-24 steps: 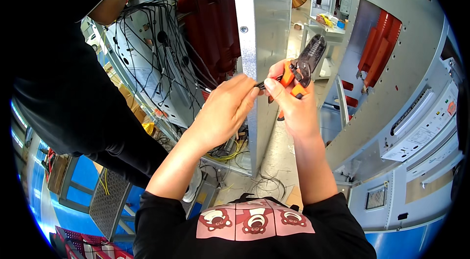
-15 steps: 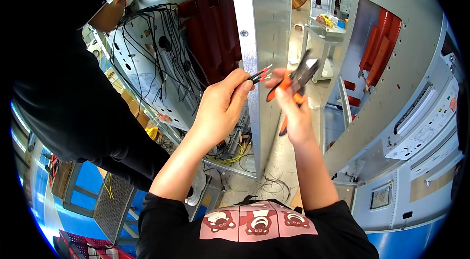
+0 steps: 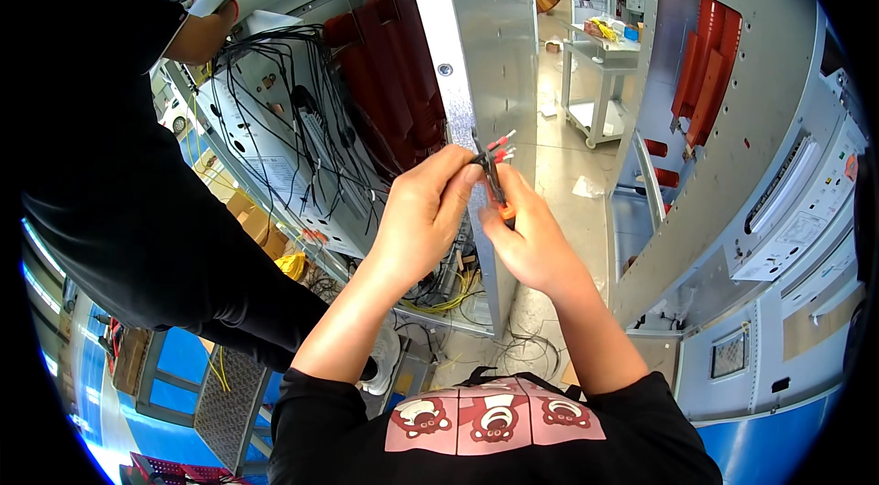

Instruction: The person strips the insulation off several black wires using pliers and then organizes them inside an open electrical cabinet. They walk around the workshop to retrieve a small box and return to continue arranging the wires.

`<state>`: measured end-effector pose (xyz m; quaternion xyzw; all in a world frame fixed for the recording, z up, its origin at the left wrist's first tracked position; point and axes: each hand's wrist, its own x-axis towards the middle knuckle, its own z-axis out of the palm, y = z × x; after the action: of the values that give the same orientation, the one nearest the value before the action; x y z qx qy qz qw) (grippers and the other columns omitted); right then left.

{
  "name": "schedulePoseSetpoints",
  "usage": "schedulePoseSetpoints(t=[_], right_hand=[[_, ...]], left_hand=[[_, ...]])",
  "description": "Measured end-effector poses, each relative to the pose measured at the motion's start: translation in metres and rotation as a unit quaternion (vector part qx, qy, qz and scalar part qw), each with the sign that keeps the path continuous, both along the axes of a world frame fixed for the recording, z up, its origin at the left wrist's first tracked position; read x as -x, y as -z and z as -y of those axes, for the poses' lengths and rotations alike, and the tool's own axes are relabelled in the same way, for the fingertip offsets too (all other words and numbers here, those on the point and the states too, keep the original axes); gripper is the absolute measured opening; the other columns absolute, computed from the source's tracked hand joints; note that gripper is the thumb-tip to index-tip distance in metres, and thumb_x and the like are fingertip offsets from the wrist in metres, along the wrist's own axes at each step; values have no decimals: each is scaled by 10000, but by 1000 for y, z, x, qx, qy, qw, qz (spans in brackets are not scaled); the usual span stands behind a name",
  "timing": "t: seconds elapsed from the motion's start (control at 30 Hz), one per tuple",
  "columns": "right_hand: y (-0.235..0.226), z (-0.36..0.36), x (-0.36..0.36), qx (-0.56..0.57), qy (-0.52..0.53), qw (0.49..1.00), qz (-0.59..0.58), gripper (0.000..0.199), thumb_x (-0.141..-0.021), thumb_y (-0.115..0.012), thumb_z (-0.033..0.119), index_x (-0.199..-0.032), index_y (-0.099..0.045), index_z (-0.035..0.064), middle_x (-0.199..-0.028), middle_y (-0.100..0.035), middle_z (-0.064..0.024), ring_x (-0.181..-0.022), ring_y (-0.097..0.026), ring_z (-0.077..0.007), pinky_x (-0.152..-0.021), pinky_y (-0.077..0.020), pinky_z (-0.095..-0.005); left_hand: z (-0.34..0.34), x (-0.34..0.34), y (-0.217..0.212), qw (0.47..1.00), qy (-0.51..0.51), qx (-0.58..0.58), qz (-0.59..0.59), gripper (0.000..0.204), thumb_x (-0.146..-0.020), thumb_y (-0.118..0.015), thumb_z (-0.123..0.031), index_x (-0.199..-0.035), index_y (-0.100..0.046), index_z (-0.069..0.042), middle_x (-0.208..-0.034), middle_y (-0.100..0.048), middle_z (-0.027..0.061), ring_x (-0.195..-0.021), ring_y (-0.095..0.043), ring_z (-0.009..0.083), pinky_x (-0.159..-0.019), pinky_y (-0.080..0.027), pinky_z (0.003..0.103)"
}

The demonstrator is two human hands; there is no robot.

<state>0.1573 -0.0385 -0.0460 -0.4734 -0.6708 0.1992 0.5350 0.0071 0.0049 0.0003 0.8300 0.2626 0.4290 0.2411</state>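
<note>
My left hand [image 3: 423, 206] is closed in a pinch around a few black wires. Their ends, red sleeves with bare metal tips [image 3: 501, 146], stick out past the fingertips to the right. My right hand [image 3: 531, 230] grips a pair of pliers [image 3: 494, 181] with orange handles and dark jaws. The jaws lie across the wires just behind the red sleeves, close against my left fingertips. Whether they are closed on the wires I cannot make out. Most of the handles is hidden in my right palm.
Left of my hands stands an open metal cabinet with bundled black wires [image 3: 288, 54] and a dark red panel [image 3: 389, 73]. A co-worker in black [image 3: 156, 210] reaches into it. Its upright edge [image 3: 446, 70] is just beyond my hands. Another cabinet [image 3: 632, 247] stands right; a cart [image 3: 600, 54] is behind.
My right hand has swung the pliers left and turned them, bringing the jaws from beside the wires onto them. My left hand keeps its pinch; the view has shifted slightly.
</note>
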Motion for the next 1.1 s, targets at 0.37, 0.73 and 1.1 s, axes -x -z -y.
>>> schedulePoseSetpoints(t=[0.37,0.73,1.1], right_hand=[[-2,-11,7,-14,-62,997,-30,259,-872,-538,103,-1100,-463,6,-967,-574,-177,-893,-566,-345,-813,-441,-402],[17,-17,12,-12,-34,995,-90,225,-924,-580,192,-989,-489,-3,-740,-559,-102,-640,-490,-168,-621,-435,-320],[12,-16,5,-162,72,982,58,439,-781,-638,66,-1173,-453,-3,-1084,-507,-178,-1037,-505,-357,-911,-408,-422]], left_hand=[[1,17,-18,997,-4,-7,-75,197,-989,-482,-130,-913,-559,34,-708,-534,45,-641,-522,89,-588,-430,253],[-3,15,-13,995,21,11,-96,230,-989,-486,-159,-915,-569,42,-763,-583,48,-663,-518,82,-610,-448,250],[-11,28,-27,973,152,135,-109,199,-934,-492,-110,-957,-625,36,-822,-604,31,-770,-542,85,-734,-453,248]])
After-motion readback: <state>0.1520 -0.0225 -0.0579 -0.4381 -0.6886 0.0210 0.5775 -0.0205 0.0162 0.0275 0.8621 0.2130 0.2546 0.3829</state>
